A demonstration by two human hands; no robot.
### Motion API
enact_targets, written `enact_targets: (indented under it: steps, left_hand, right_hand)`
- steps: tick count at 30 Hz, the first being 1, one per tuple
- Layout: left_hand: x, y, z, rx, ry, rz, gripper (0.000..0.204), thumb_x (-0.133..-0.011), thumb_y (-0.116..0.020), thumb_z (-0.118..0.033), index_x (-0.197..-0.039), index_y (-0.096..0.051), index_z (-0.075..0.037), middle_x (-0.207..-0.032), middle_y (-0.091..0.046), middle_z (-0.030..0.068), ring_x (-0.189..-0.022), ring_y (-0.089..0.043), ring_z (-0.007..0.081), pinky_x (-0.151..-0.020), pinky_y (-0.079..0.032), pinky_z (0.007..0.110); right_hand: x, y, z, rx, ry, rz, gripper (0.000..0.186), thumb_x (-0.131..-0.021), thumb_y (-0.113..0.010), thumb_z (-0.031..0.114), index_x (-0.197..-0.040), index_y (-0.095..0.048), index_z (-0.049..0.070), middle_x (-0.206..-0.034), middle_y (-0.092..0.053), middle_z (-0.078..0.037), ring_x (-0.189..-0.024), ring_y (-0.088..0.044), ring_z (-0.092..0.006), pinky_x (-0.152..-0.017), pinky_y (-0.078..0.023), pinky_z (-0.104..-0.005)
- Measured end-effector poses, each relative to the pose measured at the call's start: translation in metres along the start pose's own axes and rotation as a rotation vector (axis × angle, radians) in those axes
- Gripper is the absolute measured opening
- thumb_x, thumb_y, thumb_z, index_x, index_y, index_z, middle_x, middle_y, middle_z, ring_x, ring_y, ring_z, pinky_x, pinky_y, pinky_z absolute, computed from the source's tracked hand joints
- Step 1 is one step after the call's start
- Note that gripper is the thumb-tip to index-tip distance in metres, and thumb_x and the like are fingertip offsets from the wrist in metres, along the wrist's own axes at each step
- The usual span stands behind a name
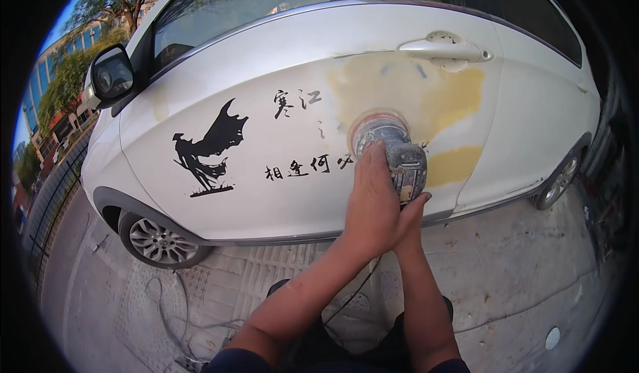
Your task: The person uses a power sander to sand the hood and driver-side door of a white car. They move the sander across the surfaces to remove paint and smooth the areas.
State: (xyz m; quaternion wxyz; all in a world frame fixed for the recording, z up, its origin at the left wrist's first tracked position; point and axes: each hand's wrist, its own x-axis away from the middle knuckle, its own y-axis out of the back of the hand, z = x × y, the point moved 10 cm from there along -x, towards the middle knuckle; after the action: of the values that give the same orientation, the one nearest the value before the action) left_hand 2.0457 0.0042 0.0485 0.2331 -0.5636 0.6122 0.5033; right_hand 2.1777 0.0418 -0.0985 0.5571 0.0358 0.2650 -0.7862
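Observation:
A dusty, dark electric sander [405, 160] is held with its round pad against the white car door [253, 203]. My left hand [373, 196] lies along the sander's left side, its fingers stretched up over the body and pressed to it. My right hand [413, 218] is wrapped round the lower end; its thumb shows, and most of its fingers are hidden. Around the pad spreads a sanded patch of yellow filler [456, 100], with a second yellow area [454, 165] lower right. Left of the sander the door bears a black cloaked-figure decal [210, 148] and black lettering.
Above the patch juts the door handle [444, 50]. A side mirror [112, 75] stands out at the left, over the front wheel [160, 241]. From the sander a dark cord [356, 292] runs down between my arms. Grey cable [162, 310] lies looped on the paving.

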Motion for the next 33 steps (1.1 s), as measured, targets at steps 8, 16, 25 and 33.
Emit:
enact_targets:
  steps: [8, 16, 25, 33]
  left_hand:
    - [0.021, -0.016, -0.004, -0.029, 0.002, 0.072, 0.116, -0.085, -0.096, -0.028, -0.165, -0.024, 0.014, -0.16, -0.045, 0.0379, -0.149, -0.046, 0.0563, -0.126, -0.04, 0.057]
    - [-0.006, -0.021, -0.018, 0.057, -0.068, 0.02, 0.109, -0.086, -0.093, -0.027, -0.162, -0.028, 0.016, -0.163, -0.042, 0.0402, -0.154, -0.04, 0.0605, -0.129, -0.038, 0.06]
    - [0.037, -0.05, 0.001, 0.017, 0.106, 0.23, 0.109, -0.087, -0.093, -0.027, -0.163, -0.028, 0.017, -0.164, -0.04, 0.039, -0.157, -0.037, 0.0584, -0.13, -0.038, 0.057]
    - [0.018, -0.039, -0.005, 0.035, 0.03, 0.129, 0.112, -0.085, -0.094, -0.027, -0.164, -0.027, 0.015, -0.166, -0.039, 0.0379, -0.158, -0.037, 0.0572, -0.129, -0.038, 0.057]
  right_hand:
    - [0.024, 0.023, -0.026, 0.024, -0.045, -0.134, 0.085, -0.121, -0.012, 0.064, -0.166, -0.043, 0.0, -0.167, -0.053, -0.012, -0.152, -0.052, -0.0251, -0.129, -0.039, -0.0409]
    - [-0.009, 0.027, -0.001, -0.109, 0.054, -0.004, 0.091, -0.119, -0.012, 0.07, -0.171, -0.039, 0.0, -0.172, -0.048, -0.012, -0.157, -0.047, -0.0265, -0.132, -0.035, -0.041]
    - [0.035, 0.059, -0.051, -0.051, -0.032, -0.222, 0.093, -0.118, -0.012, 0.071, -0.173, -0.033, -0.001, -0.175, -0.045, -0.012, -0.159, -0.044, -0.0271, -0.133, -0.033, -0.043]
    - [0.02, 0.045, -0.033, -0.014, 0.064, -0.135, 0.086, -0.121, -0.014, 0.066, -0.163, -0.045, -0.002, -0.162, -0.056, -0.014, -0.144, -0.059, -0.025, -0.123, -0.046, -0.0426]
